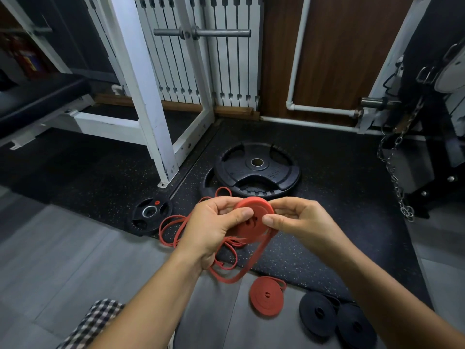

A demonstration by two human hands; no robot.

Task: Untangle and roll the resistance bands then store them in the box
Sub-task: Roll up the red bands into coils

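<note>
This is a gym's weight room. Black weight plates (239, 172) lie on speckled rubber flooring (327, 197), beside a white steel rack (148, 96) and a padded bench (37, 96). A metal chain (395, 172) hangs at right.

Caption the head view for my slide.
Left hand and right hand coil a red resistance band; one red roll and two black rolls lie nearby.

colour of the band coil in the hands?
Red: the rolled rubber band coil, pinched between left hand and right hand; head view.
</note>
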